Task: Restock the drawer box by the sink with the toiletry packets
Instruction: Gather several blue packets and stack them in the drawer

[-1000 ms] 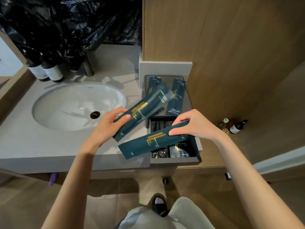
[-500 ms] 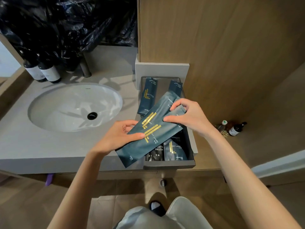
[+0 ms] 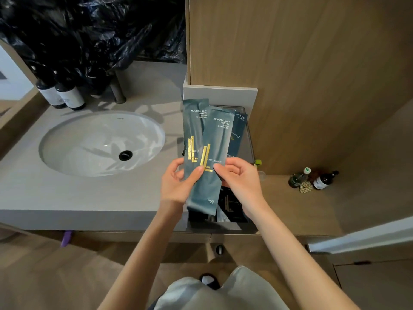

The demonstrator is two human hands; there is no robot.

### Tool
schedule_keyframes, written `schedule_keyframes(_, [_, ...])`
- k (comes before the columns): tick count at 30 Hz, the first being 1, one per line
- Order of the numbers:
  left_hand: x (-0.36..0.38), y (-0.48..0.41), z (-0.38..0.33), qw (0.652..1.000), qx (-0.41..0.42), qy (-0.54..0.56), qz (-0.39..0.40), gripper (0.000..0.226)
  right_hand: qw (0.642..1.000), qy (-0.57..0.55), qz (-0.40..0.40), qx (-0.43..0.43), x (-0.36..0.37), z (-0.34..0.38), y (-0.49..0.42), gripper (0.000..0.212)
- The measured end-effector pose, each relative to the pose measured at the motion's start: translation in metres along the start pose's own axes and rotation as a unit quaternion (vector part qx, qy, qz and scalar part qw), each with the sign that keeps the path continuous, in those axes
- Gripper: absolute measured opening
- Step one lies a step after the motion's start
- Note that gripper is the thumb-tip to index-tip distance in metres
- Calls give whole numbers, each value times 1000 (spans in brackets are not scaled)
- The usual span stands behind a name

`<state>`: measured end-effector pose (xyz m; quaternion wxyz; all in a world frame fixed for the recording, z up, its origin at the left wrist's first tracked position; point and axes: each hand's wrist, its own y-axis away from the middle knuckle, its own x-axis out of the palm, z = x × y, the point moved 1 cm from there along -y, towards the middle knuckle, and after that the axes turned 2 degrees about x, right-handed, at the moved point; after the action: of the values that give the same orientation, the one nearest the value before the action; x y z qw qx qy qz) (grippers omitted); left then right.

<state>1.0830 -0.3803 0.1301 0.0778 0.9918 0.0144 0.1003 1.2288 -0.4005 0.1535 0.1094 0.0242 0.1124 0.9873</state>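
Note:
Two long teal toiletry packets (image 3: 210,153) with gold stripes stand almost upright, overlapped, above the drawer box (image 3: 250,139). My left hand (image 3: 178,186) grips their left side, thumb across the front. My right hand (image 3: 241,182) pinches the right edge of the front packet. The grey drawer box sits right of the sink with another teal packet (image 3: 238,133) lying in its back part. Dark packets (image 3: 230,206) fill its front compartment, partly hidden by my hands.
A white oval sink (image 3: 100,142) is set in the grey counter (image 3: 67,198). Dark pump bottles (image 3: 60,95) and a black plastic bag (image 3: 89,30) stand behind it. A wooden wall panel (image 3: 290,63) rises to the right. Small bottles (image 3: 312,180) stand on the wooden ledge.
The two packets were apart, then brought together slanted. Now both stand nearly upright, stacked and held in both hands over the drawer box.

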Motion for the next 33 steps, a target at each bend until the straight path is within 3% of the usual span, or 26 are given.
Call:
schedule_keyframes(7, [-11, -7, -1, 999, -5, 0, -52, 27, 999, 31, 11, 31, -28, 11, -5, 8])
schedule_keyframes(11, [-35, -16, 3, 999, -19, -8, -49, 10, 993, 39, 77, 83, -62, 15, -4, 14])
schedule_keyframes(16, [-50, -17, 9, 999, -16, -12, -38, 10, 975, 99, 121, 158, -80, -7, 4, 26])
schedule_keyframes(20, [-56, -20, 10, 999, -12, -18, -40, 10, 956, 142, 139, 216, -75, -25, 8, 16])
schedule_keyframes(26, [-65, -18, 7, 999, -7, -14, -51, 6, 968, 128, 84, 199, -50, -41, -8, 23])
schedule_keyframes(33, [-74, -11, 6, 998, -12, 4, -65, 11, 976, 94, 77, 182, -7, -51, -27, 28])
